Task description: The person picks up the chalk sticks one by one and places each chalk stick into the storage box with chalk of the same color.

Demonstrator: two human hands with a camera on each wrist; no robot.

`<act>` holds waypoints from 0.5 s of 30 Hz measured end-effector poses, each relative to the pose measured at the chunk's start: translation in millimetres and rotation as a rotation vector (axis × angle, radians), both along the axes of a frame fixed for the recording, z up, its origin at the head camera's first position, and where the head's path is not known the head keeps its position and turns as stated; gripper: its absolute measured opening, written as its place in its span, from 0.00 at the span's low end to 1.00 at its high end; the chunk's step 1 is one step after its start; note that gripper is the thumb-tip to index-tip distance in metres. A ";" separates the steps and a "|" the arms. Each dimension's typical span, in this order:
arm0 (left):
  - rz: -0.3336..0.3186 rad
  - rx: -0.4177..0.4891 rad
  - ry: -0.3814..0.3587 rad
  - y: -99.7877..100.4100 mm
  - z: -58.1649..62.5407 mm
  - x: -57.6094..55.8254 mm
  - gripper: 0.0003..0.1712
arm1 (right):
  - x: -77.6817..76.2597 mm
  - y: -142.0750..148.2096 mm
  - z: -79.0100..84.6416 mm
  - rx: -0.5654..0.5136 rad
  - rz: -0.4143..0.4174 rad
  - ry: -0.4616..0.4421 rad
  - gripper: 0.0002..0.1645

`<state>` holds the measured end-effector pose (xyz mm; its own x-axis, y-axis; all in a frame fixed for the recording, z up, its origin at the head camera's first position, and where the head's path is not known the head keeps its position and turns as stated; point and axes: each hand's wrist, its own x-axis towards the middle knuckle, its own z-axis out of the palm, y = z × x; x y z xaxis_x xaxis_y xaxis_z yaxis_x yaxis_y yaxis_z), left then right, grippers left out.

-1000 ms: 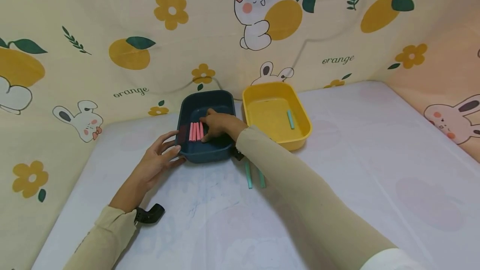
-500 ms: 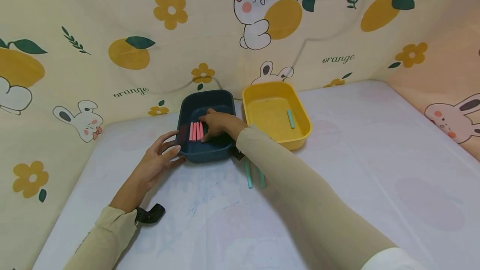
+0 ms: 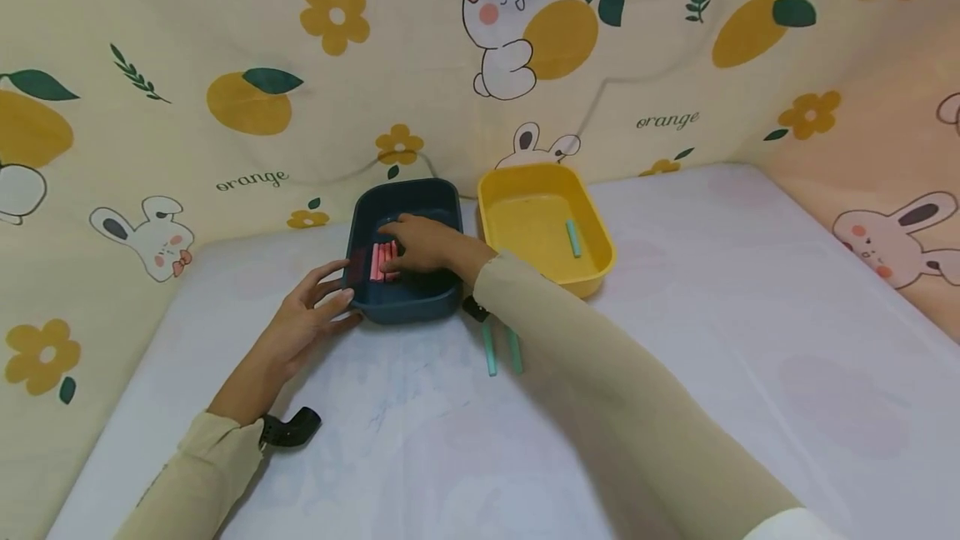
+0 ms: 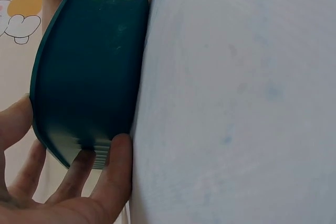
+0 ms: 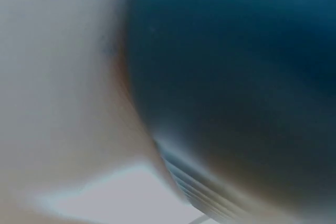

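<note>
The left hand (image 3: pixel 306 319), fingers spread, rests against the dark blue bin (image 3: pixel 408 313) at its eight o'clock, as before. Toward nine o'clock inside lie the pink sticks (image 3: pixel 377 262), and the right hand (image 3: pixel 426 245) now sits farther toward nine o'clock than half a second ago, covering part of them, finger and thumb apart; I cannot tell whether they grip one. Two green sticks (image 3: pixel 490 350) lie outside toward five o'clock, and the yellow bin (image 3: pixel 523 227) at three o'clock holds another green stick (image 3: pixel 573 238), all unmoved.

Both sleeved arms (image 3: pixel 600 348) stretch forward, the left hand (image 3: pixel 306 319) with fingers (image 4: pixel 122 163) parted, the right hand (image 3: pixel 423 244) farther ahead, angled leftward.
</note>
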<state>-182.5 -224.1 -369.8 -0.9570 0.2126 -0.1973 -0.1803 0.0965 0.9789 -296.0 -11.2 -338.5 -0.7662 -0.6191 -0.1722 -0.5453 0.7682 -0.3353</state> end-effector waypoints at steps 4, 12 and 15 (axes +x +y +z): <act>0.005 -0.007 -0.015 -1.0 0.1 -1.1 0.41 | 3.9 2.4 3.3 -0.006 0.030 0.007 0.42; 0.008 -0.026 -0.024 -0.7 0.0 -2.3 0.40 | 20.2 21.9 14.5 -0.068 0.104 0.015 0.41; 0.013 -0.026 -0.028 -0.4 -0.1 -2.3 0.39 | 25.9 33.6 18.4 -0.102 0.122 0.016 0.41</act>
